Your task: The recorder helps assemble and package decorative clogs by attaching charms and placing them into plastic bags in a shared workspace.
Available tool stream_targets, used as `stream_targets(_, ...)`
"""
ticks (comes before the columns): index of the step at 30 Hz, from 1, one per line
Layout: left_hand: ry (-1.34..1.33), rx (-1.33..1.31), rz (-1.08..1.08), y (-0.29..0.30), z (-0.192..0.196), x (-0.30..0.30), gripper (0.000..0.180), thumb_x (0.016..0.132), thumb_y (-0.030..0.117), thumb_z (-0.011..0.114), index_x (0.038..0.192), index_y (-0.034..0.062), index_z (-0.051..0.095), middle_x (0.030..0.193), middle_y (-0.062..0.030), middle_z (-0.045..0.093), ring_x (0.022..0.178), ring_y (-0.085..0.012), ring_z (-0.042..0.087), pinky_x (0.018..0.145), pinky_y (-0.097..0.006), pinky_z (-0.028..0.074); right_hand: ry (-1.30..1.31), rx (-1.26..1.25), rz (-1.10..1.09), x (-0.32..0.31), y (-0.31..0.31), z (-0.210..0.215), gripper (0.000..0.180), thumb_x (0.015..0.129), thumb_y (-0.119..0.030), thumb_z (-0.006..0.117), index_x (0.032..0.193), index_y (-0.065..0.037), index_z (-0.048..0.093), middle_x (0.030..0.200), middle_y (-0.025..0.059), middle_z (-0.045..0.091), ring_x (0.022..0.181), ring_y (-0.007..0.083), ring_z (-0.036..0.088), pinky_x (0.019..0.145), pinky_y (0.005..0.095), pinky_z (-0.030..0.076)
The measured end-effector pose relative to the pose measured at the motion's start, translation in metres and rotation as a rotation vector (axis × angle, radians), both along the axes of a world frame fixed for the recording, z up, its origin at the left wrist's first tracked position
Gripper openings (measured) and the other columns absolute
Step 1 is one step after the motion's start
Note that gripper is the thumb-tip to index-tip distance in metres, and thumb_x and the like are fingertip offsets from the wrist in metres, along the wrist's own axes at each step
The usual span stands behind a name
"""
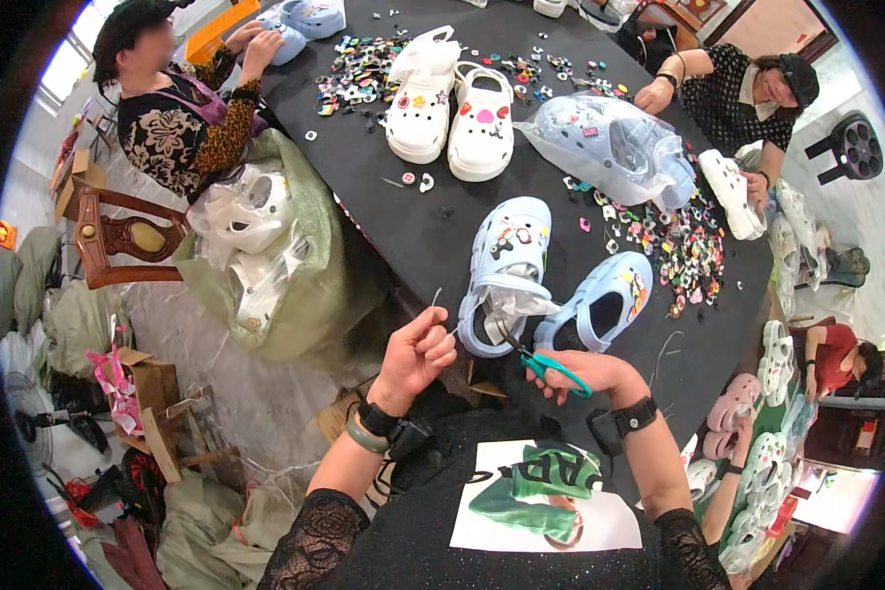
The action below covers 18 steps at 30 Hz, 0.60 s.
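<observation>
Light-blue clogs (551,290), a pair, lie on the black table (413,236) just beyond both hands, the left shoe partly under a clear plastic bag. Right hand (590,376) is closed around teal-handled scissors (546,362), blades pointing at the left clog's heel. Left hand (418,352) is pinched shut on a thin pale strand (434,298) rising from the fingertips. Hands apart, level with each other. Judgement: keep the strand taut, cut close, blade tips clear of the foam and bag. Loose charms (678,246) lie scattered to the right.
</observation>
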<state>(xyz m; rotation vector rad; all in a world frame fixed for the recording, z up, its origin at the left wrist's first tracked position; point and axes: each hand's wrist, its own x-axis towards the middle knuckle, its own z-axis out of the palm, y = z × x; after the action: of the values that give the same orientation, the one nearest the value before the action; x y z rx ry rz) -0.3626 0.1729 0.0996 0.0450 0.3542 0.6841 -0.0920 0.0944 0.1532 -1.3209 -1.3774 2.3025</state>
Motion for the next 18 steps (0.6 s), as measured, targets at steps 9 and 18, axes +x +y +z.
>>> stream_targets(9, 0.378, 0.184, -0.379, -0.014, 0.004, -0.002, 0.017, 0.090, 0.016, 0.053, 0.100, 0.0035, 0.059, 0.056, 0.0080, 0.035, 0.047, -0.0034, 0.029, 0.043, -0.020, 0.022, -0.089, -0.025, 0.098, -0.026, 0.019, -0.001, 0.052, 0.089, -0.051, 0.043, 0.107, -0.003, 0.049, 0.086, 0.0019, 0.051, 0.077, 0.0105, 0.056, 0.060, 0.0250, 0.049)
stream_targets(18, 0.556, 0.380, -0.329, -0.023, -0.002, -0.009, 0.019, 0.087, 0.019, 0.058, 0.097, 0.0032, 0.063, 0.060, 0.0059, 0.043, 0.053, -0.0042, 0.034, 0.048, -0.020, 0.025, -0.236, 0.058, -0.079, -0.035, 0.021, -0.011, 0.046, 0.087, -0.050, 0.049, 0.088, -0.004, 0.057, 0.062, -0.0001, 0.049, 0.053, 0.0097, 0.052, 0.046, 0.0246, 0.040)
